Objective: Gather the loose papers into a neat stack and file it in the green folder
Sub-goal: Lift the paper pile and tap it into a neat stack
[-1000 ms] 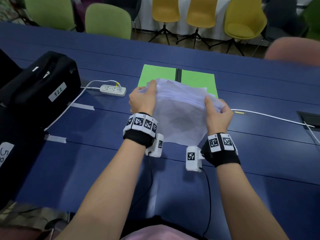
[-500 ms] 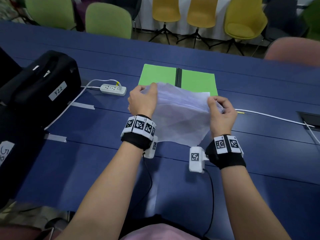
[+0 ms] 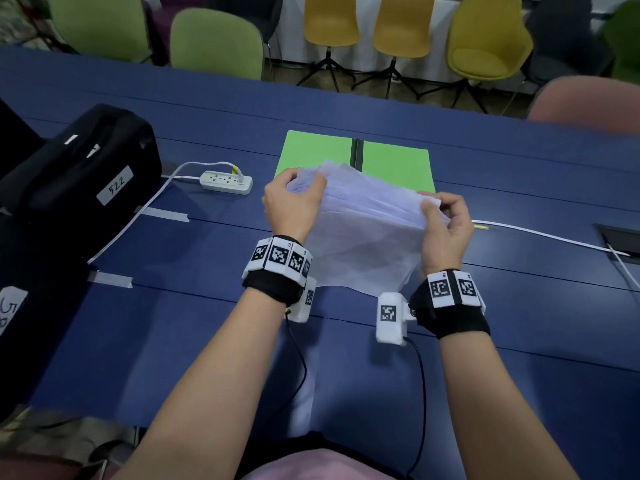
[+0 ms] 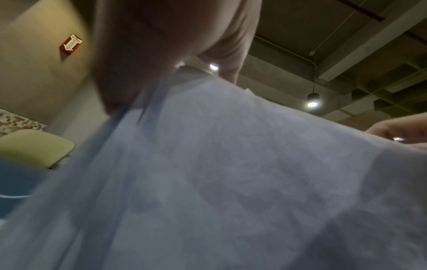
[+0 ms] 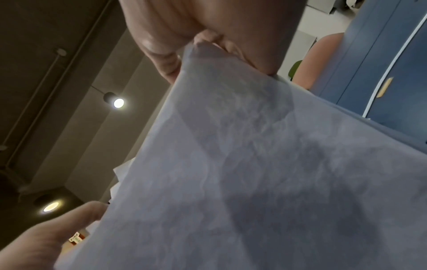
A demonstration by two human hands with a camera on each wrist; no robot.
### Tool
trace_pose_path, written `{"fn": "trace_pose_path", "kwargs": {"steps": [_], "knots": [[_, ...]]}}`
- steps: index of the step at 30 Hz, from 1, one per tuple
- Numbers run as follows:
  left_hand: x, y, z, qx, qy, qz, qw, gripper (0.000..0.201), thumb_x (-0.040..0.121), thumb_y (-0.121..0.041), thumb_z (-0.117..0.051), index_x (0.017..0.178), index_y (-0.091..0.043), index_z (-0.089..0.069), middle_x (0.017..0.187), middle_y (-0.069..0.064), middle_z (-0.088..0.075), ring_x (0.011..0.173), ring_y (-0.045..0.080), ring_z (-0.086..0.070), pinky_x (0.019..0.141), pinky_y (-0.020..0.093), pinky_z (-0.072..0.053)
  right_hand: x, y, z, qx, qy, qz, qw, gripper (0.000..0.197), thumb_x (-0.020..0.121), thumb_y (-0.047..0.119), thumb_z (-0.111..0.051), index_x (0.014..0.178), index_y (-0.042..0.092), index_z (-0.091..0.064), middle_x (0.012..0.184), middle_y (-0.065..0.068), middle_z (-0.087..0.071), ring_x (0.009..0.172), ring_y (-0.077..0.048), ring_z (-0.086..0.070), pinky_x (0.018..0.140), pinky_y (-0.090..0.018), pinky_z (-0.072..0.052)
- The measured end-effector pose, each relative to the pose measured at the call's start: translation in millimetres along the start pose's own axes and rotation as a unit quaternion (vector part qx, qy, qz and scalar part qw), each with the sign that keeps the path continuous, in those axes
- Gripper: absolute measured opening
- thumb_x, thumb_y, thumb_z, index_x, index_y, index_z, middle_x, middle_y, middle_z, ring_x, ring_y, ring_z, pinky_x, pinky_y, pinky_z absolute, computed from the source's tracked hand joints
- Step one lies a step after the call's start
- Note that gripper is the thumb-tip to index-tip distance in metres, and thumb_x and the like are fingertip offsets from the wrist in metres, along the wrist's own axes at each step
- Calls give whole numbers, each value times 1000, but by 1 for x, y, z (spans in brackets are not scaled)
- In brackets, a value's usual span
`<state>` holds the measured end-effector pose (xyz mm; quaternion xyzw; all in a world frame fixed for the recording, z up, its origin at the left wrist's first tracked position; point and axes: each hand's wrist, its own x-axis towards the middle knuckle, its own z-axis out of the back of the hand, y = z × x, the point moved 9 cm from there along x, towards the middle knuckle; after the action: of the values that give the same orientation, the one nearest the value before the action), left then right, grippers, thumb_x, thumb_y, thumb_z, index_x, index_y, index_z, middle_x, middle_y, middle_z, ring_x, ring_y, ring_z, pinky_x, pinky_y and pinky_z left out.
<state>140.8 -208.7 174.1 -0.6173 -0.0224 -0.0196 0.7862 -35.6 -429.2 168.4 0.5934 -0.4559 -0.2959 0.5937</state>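
A bundle of thin white papers (image 3: 363,233) stands on edge above the blue table (image 3: 207,306), its sheets fanned unevenly along the top. My left hand (image 3: 294,199) grips the bundle's upper left corner. My right hand (image 3: 443,223) pinches the upper right corner, thumb over the top sheet. The green folder (image 3: 391,164) lies open and flat just behind the papers, its black spine in the middle and its near part hidden by them. The papers (image 4: 231,173) fill the left wrist view below my left hand (image 4: 161,54). In the right wrist view the papers (image 5: 254,173) hang from my right hand (image 5: 208,36).
A black case (image 3: 76,181) labelled 522 sits at the left. Beside the folder's left edge lies a white power strip (image 3: 227,181) with its cable. A white cable (image 3: 554,239) runs right toward a table socket (image 3: 620,237). Chairs (image 3: 214,43) line the far side.
Both hands have lowered the bundle slightly and shifted along its top edge. The right thumb now lies over the top sheet, and the sheets show more fanned at the top.
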Motion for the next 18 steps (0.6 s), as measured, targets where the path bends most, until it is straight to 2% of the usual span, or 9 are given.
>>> {"fn": "trace_pose_path", "kwargs": {"steps": [2,3,5,7,9,11,13,16,18], "knots": [[-1,-3,-3,-16,16,-23,999,32,64,-49,-68,64,-18,-59,63,-7,-54,68,18,-49,69,31,-48,0,-1,-2,20,8,-5,1000,20,79,3,-55,74,22,-54,87,-6,-68,87,-14,-63,84,-18,-45],[-2,-3,-4,-16,18,-14,1000,39,62,-56,-70,63,-19,-59,65,-9,-57,70,17,-52,72,32,-50,-1,0,-5,17,20,3,1000,17,81,5,-56,77,22,-54,87,-7,-66,89,-13,-63,85,-18,-44],[-6,-2,-4,1,10,21,1000,53,53,-70,-72,61,-21,-54,62,-13,-53,72,18,-54,71,31,-48,-6,4,-11,-21,38,22,999,9,86,11,-60,81,19,-58,83,0,-62,82,-3,-59,82,-12,-41],[-9,-6,-1,34,-6,43,998,61,47,-76,-71,62,-20,-51,59,-12,-47,73,21,-53,69,31,-46,-8,5,-12,-44,37,34,998,5,86,13,-63,82,14,-63,78,7,-61,74,4,-54,75,-7,-39],[-9,-8,1,55,-21,44,997,54,51,-69,-73,69,-20,-59,62,-14,-51,77,22,-55,73,31,-47,-8,5,-11,-54,40,41,997,6,86,12,-63,80,12,-64,79,7,-65,76,5,-57,75,-7,-40],[-5,-7,-2,34,-22,19,999,32,64,-52,-73,73,-23,-63,68,-12,-59,83,23,-60,80,32,-51,-8,4,-9,-65,50,45,996,7,87,9,-61,81,12,-63,83,5,-67,81,5,-60,78,-6,-40],[0,-3,-4,14,-12,-12,1000,16,71,-43,-69,76,-28,-67,81,-8,-68,91,23,-64,85,38,-53,-6,3,-5,-71,47,48,995,14,87,7,-58,80,19,-61,84,8,-66,82,6,-59,80,-8,-41],[5,5,-2,2,-7,-20,1000,24,71,-42,-62,86,-25,-71,96,-6,-71,99,23,-63,89,41,-52,-2,0,-1,-69,40,43,996,13,88,12,-60,81,23,-59,83,13,-63,81,6,-57,82,-12,-42],[8,8,0,-13,-16,-3,1000,28,66,-43,-59,81,-22,-70,87,-4,-70,93,24,-63,84,37,-53,-4,-3,-8,-68,79,31,994,6,85,20,-67,88,20,-62,87,10,-63,87,-1,-56,86,-17,-42]]}}
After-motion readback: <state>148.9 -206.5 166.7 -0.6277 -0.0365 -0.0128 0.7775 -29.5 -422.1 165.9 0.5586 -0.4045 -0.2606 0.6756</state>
